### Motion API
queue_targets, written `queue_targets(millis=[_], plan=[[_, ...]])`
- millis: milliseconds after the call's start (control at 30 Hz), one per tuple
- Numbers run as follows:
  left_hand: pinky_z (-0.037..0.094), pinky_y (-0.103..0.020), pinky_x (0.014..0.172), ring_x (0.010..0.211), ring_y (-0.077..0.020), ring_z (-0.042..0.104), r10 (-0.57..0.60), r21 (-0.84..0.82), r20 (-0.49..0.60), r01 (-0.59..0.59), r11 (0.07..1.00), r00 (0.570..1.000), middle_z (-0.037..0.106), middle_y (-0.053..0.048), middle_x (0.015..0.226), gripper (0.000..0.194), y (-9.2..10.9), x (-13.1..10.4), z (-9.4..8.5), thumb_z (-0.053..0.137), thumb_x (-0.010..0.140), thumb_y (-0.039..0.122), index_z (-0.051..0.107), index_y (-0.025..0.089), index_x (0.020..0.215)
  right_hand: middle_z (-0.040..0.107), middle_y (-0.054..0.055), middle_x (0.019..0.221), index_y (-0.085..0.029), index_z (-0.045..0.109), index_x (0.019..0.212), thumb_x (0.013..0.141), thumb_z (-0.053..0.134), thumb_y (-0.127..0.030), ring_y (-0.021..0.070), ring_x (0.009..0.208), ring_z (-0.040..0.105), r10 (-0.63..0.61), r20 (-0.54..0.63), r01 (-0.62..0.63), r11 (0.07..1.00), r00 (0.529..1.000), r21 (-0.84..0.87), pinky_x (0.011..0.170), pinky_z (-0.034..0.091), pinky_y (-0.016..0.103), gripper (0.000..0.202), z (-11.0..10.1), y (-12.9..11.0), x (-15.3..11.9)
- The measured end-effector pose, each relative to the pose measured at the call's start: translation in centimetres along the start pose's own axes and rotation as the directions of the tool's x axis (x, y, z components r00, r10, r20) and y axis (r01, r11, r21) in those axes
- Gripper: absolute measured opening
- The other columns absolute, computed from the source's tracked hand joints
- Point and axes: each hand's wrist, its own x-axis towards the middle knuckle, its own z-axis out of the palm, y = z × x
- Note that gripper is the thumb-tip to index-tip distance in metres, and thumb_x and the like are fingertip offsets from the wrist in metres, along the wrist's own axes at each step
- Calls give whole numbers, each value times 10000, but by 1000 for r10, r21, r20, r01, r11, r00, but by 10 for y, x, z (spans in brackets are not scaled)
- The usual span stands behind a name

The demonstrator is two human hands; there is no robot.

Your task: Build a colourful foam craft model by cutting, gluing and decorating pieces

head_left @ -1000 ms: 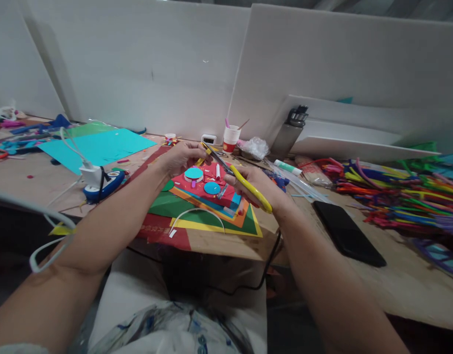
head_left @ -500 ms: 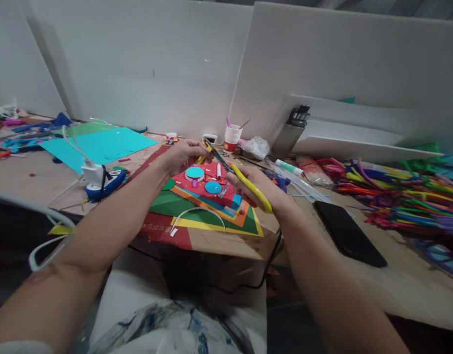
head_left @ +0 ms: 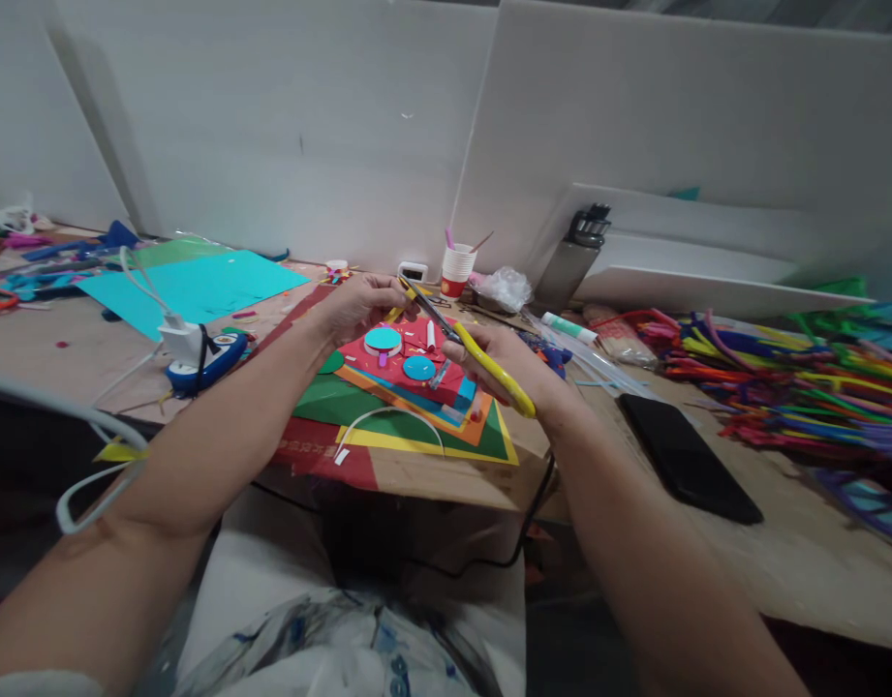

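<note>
My right hand (head_left: 500,360) is wrapped round the yellow handles of a pair of scissors (head_left: 500,373), whose metal blades point up and left. The blade tips reach the fingers of my left hand (head_left: 365,302), which pinches a small yellow piece (head_left: 397,312), probably paper. Both hands hover over a stack of coloured sheets topped by a red sheet (head_left: 409,339). On the red lie a blue disc on a white round (head_left: 383,340), a second blue disc (head_left: 419,368) and small scraps. A thin white curved strip (head_left: 391,410) lies in front.
A blue power strip (head_left: 207,366) with a white plug and a turquoise sheet (head_left: 220,286) are at left. Behind stand a paper cup (head_left: 458,271) and a grey bottle (head_left: 572,257). A black phone (head_left: 685,455) and many pipe cleaners (head_left: 794,387) lie at right.
Hands and scissors stay in almost the same place; the scissors' handles look slightly closer together now. Nothing else on the table has visibly moved.
</note>
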Motion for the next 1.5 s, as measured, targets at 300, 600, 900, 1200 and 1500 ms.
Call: queue_targets(millis=[300,600,900,1200,1500], plan=[[469,-262,675,678,-133,625,-8,1,11,8,1000,1000,683,-60,685,90,0,0,-2,705,658,167,636,121,621,351,-53,583,-197,510,699,782,624,-648,83,518,308,46,-11,-45,999,999,20,476,218,239,472,0,-2,-2],[460,-232,637,686,-119,611,-70,-26,43,71,997,997,704,-63,740,120,-4,-1,-2,769,667,211,685,126,665,558,0,561,-192,664,903,798,566,-679,141,479,492,195,-250,-224,970,948,-94,475,374,255,507,-3,19,7],[298,-206,464,485,-53,405,-89,88,-28,91,992,996,483,26,536,267,-23,9,-5,832,630,319,631,147,596,721,191,1070,-147,715,1086,852,506,-302,300,973,686,344,-387,-518,599,855,-611,779,484,335,350,-13,37,12],[257,-218,447,461,-54,373,-182,262,4,175,949,983,449,27,522,323,-19,8,-15,827,624,382,612,150,559,709,185,1111,-143,676,1119,799,575,-265,323,1036,675,417,-244,-458,558,876,-692,798,496,337,357,-6,34,10],[256,-211,439,457,-54,370,-154,270,-24,154,950,988,470,24,535,320,-26,9,-21,823,637,411,639,150,611,687,203,1146,-115,689,1100,883,556,-370,313,1083,638,306,-267,-401,570,914,-717,864,466,350,361,-7,29,9]])
